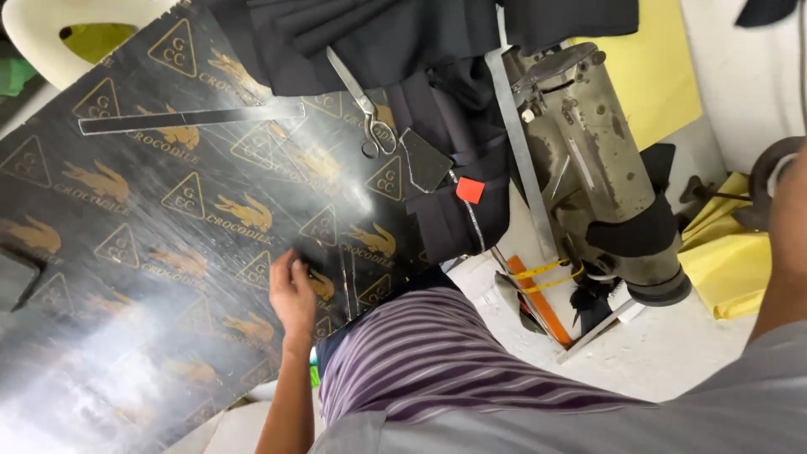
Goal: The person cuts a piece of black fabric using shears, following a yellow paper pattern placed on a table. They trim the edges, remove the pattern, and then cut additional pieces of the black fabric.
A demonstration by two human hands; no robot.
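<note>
The left hand rests in the lower middle of the frame, fingers curled down onto the black patterned board, near that board's lower right edge. Whether anything is pinched under the fingertips cannot be told; a small dark patch lies just beside them. The right hand itself is out of view: only the right forearm shows along the right border of the frame, so its grip cannot be assessed.

The board fills the left and centre of the frame, tilted in the picture. Its surface is glossy, with glare at lower left. From the hand leftward and upward the board lies bare across a wide stretch, up to the metal ruler lying flat at upper left. The scissors lie closed at upper centre, handles toward the hand, blades resting on the dark folded cloth that covers the board's upper edge. Just right of the scissor handles sits a dark flat cut piece, and below it a small red tag on the pleated dark fabric that hangs over the board's right edge.

Right of that edge stands the worn olive sewing machine, close against the fabric, with a long metal strip leaning along its left side. Yellow cloth lies at the right, near the forearm. The person's striped garment occupies the lower centre, just beside the board's lower right corner.
</note>
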